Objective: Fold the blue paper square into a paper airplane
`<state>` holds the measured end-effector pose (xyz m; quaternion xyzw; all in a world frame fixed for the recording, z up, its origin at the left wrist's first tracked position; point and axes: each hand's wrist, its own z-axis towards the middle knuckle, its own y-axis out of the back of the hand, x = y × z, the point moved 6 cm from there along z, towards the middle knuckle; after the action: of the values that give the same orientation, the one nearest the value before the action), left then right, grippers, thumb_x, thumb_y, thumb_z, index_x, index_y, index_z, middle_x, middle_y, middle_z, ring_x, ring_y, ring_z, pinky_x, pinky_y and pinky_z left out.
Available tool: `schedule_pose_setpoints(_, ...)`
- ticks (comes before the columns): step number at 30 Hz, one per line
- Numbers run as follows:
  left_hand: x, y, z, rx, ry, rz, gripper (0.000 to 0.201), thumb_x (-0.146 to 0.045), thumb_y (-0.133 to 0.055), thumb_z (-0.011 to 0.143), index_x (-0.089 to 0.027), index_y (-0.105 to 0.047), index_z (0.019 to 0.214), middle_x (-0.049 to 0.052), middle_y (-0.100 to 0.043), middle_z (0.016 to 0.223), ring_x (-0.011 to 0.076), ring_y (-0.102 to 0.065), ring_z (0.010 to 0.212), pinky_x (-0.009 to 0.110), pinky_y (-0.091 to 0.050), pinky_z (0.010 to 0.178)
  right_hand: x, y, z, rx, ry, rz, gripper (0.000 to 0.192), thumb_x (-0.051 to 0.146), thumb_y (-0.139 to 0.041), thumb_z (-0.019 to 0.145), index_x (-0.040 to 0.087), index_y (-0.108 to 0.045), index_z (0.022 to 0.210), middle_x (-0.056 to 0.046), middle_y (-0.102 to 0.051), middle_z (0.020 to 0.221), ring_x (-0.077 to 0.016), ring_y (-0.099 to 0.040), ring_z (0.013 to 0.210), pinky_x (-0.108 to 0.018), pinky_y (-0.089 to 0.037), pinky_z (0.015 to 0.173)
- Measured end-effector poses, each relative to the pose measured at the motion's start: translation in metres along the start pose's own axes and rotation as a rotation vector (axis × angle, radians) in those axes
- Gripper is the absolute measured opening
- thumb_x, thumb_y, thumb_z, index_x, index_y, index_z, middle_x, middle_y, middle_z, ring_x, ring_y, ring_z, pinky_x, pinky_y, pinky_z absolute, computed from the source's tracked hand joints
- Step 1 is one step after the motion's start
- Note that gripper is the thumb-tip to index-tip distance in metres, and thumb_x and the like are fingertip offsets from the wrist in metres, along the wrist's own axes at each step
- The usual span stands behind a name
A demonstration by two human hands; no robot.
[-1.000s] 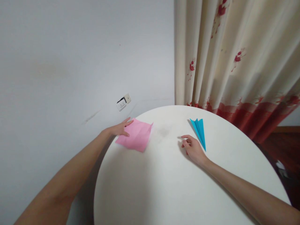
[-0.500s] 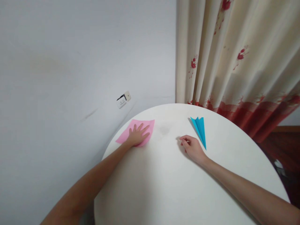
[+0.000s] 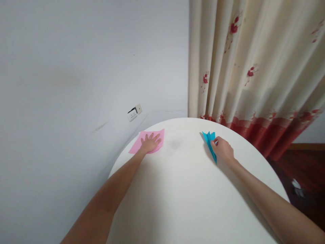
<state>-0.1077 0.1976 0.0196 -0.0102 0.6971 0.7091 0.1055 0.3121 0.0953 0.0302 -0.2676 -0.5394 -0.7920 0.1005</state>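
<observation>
My left hand [image 3: 150, 143] lies flat with its fingers spread on a pink cloth [image 3: 137, 145] near the far left edge of the round white table [image 3: 175, 189]. On the right, my right hand [image 3: 223, 149] has its thumb and fingers closed on the edge of a blue folded paper airplane [image 3: 209, 139]. The airplane's pointed end faces me, and its flared folds face the curtain. Part of its right side is covered by my fingers. A faint grey smudge [image 3: 174, 144] marks the tabletop between my hands.
A white wall [image 3: 76, 84] with a socket [image 3: 132, 115] rises close to the table's left side. Cream curtains [image 3: 228, 67] with red flowers hang behind the table on the right. Dark reddish floor [image 3: 307, 169] shows at the far right, with a blurred white object on it.
My right hand has moved to the right and taken hold of the blue paper airplane. My left hand still lies on the pink cloth. The view has shifted slightly.
</observation>
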Motion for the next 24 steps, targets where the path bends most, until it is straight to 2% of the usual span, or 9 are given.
schedule_pose_setpoints(4, -0.019, 0.020, -0.013, -0.126, -0.032, -0.034, 0.062, -0.057, -0.026, 0.101, -0.031, -0.037, 0.157, 0.009, -0.025, 0.167, 0.0436, -0.009, 0.154, 0.074, -0.006, 0.115, -0.005, -0.018, 0.001, 0.115, 0.003, -0.081, 0.017, 0.032, -0.061, 0.084, 0.020, -0.070, 0.077, -0.013, -0.072, 0.079, -0.0266, -0.067, 0.071, -0.033, -0.040, 0.060)
schedule_pose_setpoints(6, -0.040, 0.026, -0.029, -0.215, -0.068, -0.066, 0.059, -0.049, -0.029, 0.103, -0.027, -0.034, 0.158, 0.009, -0.029, 0.165, 0.0357, -0.011, 0.155, 0.064, -0.007, 0.121, 0.002, -0.022, -0.001, 0.120, 0.022, -0.063, 0.013, 0.027, -0.061, 0.082, 0.021, -0.068, 0.073, -0.011, -0.071, 0.077, -0.0251, -0.065, 0.069, -0.032, -0.039, 0.059)
schedule_pose_setpoints(7, -0.053, 0.030, -0.041, -0.318, -0.113, -0.187, 0.058, -0.044, -0.035, 0.102, -0.021, -0.040, 0.155, 0.013, -0.039, 0.160, 0.0328, -0.021, 0.153, 0.057, -0.013, 0.123, 0.007, -0.024, -0.002, 0.115, 0.035, -0.034, 0.013, 0.026, -0.059, 0.082, 0.022, -0.067, 0.072, -0.010, -0.070, 0.075, -0.0243, -0.064, 0.068, -0.032, -0.038, 0.059)
schedule_pose_setpoints(9, -0.082, 0.025, -0.066, -0.369, -0.189, -0.493, 0.052, -0.043, -0.049, 0.097, -0.018, -0.055, 0.143, 0.015, -0.056, 0.145, 0.0300, -0.045, 0.140, 0.048, -0.029, 0.120, 0.023, -0.024, -0.009, 0.088, 0.084, 0.086, 0.015, 0.027, -0.056, 0.083, 0.023, -0.063, 0.070, -0.007, -0.067, 0.072, -0.0227, -0.061, 0.067, -0.032, -0.039, 0.060)
schedule_pose_setpoints(12, -0.127, -0.008, -0.098, -0.105, -0.180, -1.016, 0.049, -0.049, -0.068, 0.087, -0.020, -0.067, 0.126, 0.013, -0.072, 0.115, 0.0261, -0.068, 0.105, 0.041, -0.052, 0.097, 0.056, -0.019, -0.033, 0.000, 0.224, 0.384, 0.016, 0.027, -0.054, 0.083, 0.023, -0.054, 0.068, -0.004, -0.061, 0.076, -0.0207, -0.058, 0.071, -0.032, -0.044, 0.064)
schedule_pose_setpoints(15, -0.161, -0.028, -0.120, 0.090, -0.169, -1.321, 0.054, -0.053, -0.078, 0.078, -0.020, -0.068, 0.119, 0.010, -0.073, 0.101, 0.0211, -0.069, 0.083, 0.033, -0.055, 0.075, 0.089, -0.021, -0.070, 0.043, 0.341, 0.631, 0.013, 0.028, -0.054, 0.084, 0.023, -0.056, 0.072, -0.007, -0.060, 0.090, -0.0226, -0.060, 0.084, -0.030, -0.048, 0.064)
schedule_pose_setpoints(20, -0.152, -0.023, -0.128, -0.021, -0.082, -1.395, 0.047, -0.063, -0.076, 0.075, -0.016, -0.072, 0.075, 0.006, -0.070, 0.076, 0.0199, -0.063, 0.071, 0.029, -0.050, 0.066, 0.114, -0.038, -0.112, 0.345, 0.294, 0.953, 0.024, 0.043, -0.056, 0.091, 0.024, -0.064, 0.103, -0.009, -0.058, 0.118, -0.0197, -0.063, 0.086, -0.030, -0.054, 0.064)
schedule_pose_setpoints(22, -0.145, -0.024, -0.130, 0.020, -0.055, -1.404, 0.049, -0.065, -0.075, 0.075, -0.015, -0.073, 0.072, 0.006, -0.070, 0.074, 0.0200, -0.062, 0.068, 0.030, -0.049, 0.064, 0.110, -0.043, -0.113, 0.359, 0.175, 1.073, 0.039, 0.050, -0.062, 0.088, 0.027, -0.057, 0.119, -0.007, -0.060, 0.118, -0.0173, -0.065, 0.078, -0.030, -0.055, 0.064)
schedule_pose_setpoints(24, -0.144, -0.028, -0.133, 0.079, -0.053, -1.451, 0.050, -0.064, -0.075, 0.075, -0.015, -0.075, 0.077, 0.007, -0.071, 0.077, 0.0202, -0.063, 0.068, 0.031, -0.050, 0.065, 0.106, -0.051, -0.113, 0.410, 0.077, 1.149, 0.049, 0.054, -0.068, 0.081, 0.027, -0.054, 0.120, -0.004, -0.066, 0.102, -0.0160, -0.063, 0.068, -0.030, -0.053, 0.059)
